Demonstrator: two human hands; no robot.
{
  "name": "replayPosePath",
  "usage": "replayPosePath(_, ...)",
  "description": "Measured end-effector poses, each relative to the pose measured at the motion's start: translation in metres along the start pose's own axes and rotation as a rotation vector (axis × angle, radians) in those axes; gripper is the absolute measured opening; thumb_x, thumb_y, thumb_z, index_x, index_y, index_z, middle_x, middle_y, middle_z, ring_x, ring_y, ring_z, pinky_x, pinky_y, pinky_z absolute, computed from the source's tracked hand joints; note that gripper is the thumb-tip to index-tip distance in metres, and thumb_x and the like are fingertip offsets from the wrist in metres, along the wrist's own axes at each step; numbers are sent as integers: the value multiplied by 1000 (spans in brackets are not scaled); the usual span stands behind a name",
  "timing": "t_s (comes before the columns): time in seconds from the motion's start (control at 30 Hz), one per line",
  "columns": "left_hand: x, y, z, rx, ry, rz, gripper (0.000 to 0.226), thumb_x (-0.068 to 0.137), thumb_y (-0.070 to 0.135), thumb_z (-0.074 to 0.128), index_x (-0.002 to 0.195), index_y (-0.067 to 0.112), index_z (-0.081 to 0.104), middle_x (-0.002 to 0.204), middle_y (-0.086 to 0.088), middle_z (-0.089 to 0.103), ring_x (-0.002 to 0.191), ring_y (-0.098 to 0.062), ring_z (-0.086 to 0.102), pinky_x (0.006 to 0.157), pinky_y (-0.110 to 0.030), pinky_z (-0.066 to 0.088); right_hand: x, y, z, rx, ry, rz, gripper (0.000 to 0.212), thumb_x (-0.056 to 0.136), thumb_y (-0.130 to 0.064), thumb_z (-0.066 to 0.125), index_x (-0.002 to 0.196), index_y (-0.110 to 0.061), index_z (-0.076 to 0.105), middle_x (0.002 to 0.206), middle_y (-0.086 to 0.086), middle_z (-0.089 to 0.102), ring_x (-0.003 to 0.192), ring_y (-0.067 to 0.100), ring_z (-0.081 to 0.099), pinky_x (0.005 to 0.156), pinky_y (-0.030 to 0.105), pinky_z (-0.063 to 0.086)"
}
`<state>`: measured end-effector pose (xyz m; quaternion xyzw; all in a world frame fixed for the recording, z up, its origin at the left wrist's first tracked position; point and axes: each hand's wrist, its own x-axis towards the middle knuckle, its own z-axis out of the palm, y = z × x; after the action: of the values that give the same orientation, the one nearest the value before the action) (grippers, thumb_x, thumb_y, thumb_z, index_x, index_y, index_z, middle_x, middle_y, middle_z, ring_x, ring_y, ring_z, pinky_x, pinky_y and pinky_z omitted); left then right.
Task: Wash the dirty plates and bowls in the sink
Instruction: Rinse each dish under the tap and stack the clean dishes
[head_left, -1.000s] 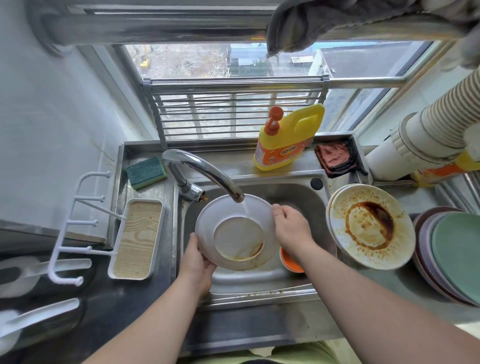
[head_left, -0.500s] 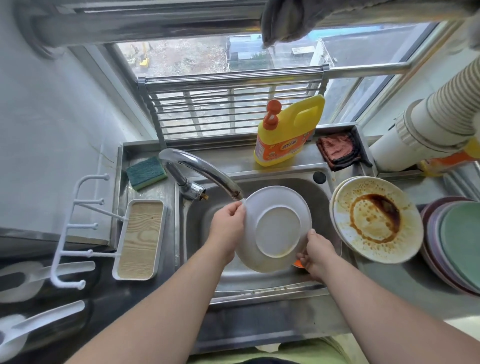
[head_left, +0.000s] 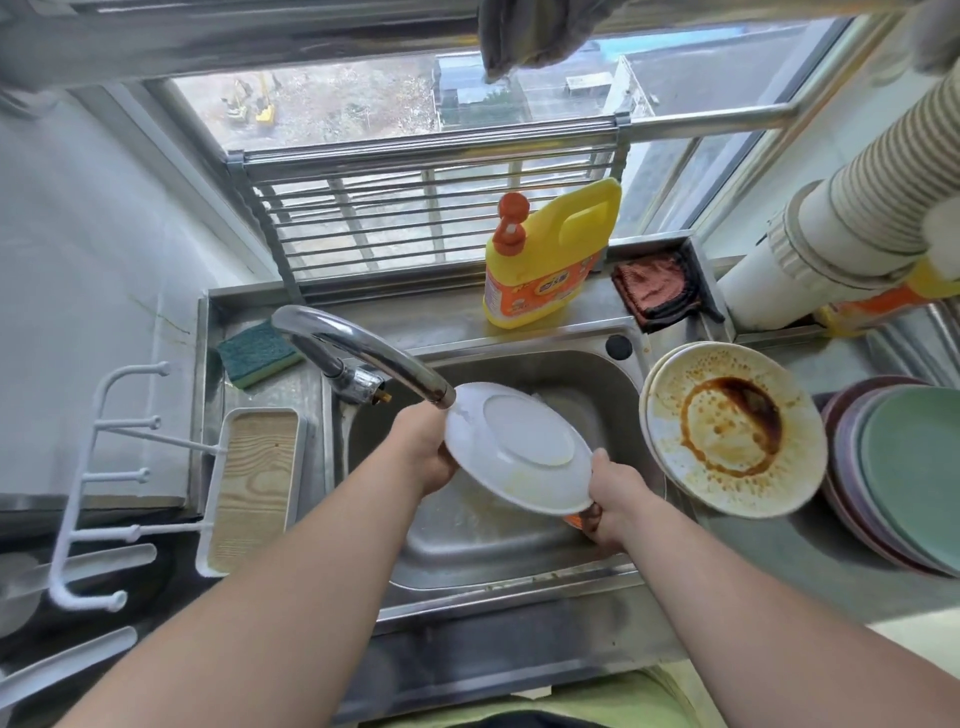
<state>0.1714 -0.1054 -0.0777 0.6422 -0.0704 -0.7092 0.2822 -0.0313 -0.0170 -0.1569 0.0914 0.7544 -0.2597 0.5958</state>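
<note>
A white plate (head_left: 519, 447) is held over the sink (head_left: 571, 374), just below the mouth of the tap (head_left: 363, 353), with its underside turned up and tilted. Its left rim is gripped by the left hand (head_left: 423, 452), the fingers curled beneath it. Its lower right rim is pinched by the right hand (head_left: 615, 501), thumb on top. An orange bowl (head_left: 579, 519) is partly seen in the sink, under the plate. To the right of the sink, a dirty plate (head_left: 732, 431) smeared with brown sauce rests on another plate. Behind the sink stands a yellow soap bottle (head_left: 545, 260); a green sponge (head_left: 257, 353) lies at its back left.
</note>
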Motion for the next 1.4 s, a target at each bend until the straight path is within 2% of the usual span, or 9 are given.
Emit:
replayPosePath(0.13, 11, -6, -8, -172, -10, -81, 36, 111, 15, 41, 115, -8, 68, 112, -26, 75, 101, -39, 72, 79, -52, 58, 1, -10, 11, 88, -37, 51, 42, 113, -42, 35, 89, -15, 56, 55, 2, 41, 33, 11, 25, 40, 16, 26)
replayPosePath(0.37, 19, -17, -14, -407, 31, -124, 34, 115, 24, 40, 110, -1, 63, 87, -21, 76, 91, -33, 70, 67, -45, 56, -20, -31, 37, 230, 9, 59, 41, 113, -30, 31, 83, -16, 55, 58, 2, 45, 33, 10, 26, 35, 12, 20)
replayPosePath(0.53, 20, -18, -19, -503, 6, -130, 32, 114, 21, 46, 122, -6, 62, 95, -22, 77, 95, -35, 72, 51, -40, 61, -19, -41, 50, 239, 56, 49, 39, 111, -36, 36, 84, -17, 57, 59, 2, 42, 40, 13, 27, 39, 16, 22)
replayPosePath(0.67, 14, -22, -19, -432, -42, -103, 28, 111, 17, 50, 106, -5, 67, 87, -18, 79, 94, -30, 73, 62, -39, 65, -14, -46, 40, 254, 101, 97, 35, 109, -35, 43, 84, -16, 58, 61, 1, 44, 43, 14, 31, 43, 20, 25)
replayPosePath(0.83, 9, -22, -11, -364, -92, -88, 20, 108, 11, 54, 109, -5, 66, 90, -18, 79, 82, -27, 79, 68, -37, 65, -16, -41, 26, 328, 113, 155, 33, 97, -8, 33, 87, -13, 64, 68, 3, 55, 39, 12, 31, 34, 17, 21)
replayPosePath(1.07, -1, -25, -13, -220, -123, -126, 18, 105, 4, 53, 120, -2, 62, 88, -17, 79, 81, -30, 80, 62, -42, 65, -4, -28, 7, 262, 85, 131, 35, 108, -41, 46, 93, -17, 65, 52, 0, 54, 32, 10, 33, 35, 16, 25)
replayPosePath(1.17, -5, -28, -21, -174, -131, -145, 25, 99, 0, 50, 121, 0, 61, 97, -18, 79, 88, -32, 79, 68, -46, 65, -6, -21, 2, 219, 68, 83, 39, 110, -49, 46, 99, -17, 66, 68, 2, 62, 25, 12, 42, 32, 19, 36)
replayPosePath(1.3, -3, -30, -26, -126, -129, -139, 30, 105, 13, 48, 130, 3, 62, 111, -15, 78, 90, -29, 79, 66, -42, 64, -10, -17, -1, 188, 3, 31, 43, 107, -54, 51, 106, -16, 72, 85, 4, 76, 52, 22, 68, 51, 32, 57)
replayPosePath(1.4, 5, -27, -28, -133, -82, -133, 34, 111, 33, 48, 126, 9, 67, 110, -12, 80, 88, -28, 80, 64, -42, 63, -14, -19, 4, 102, -38, -41, 43, 107, -52, 51, 118, -16, 71, 98, 5, 81, 91, 31, 78, 88, 51, 63)
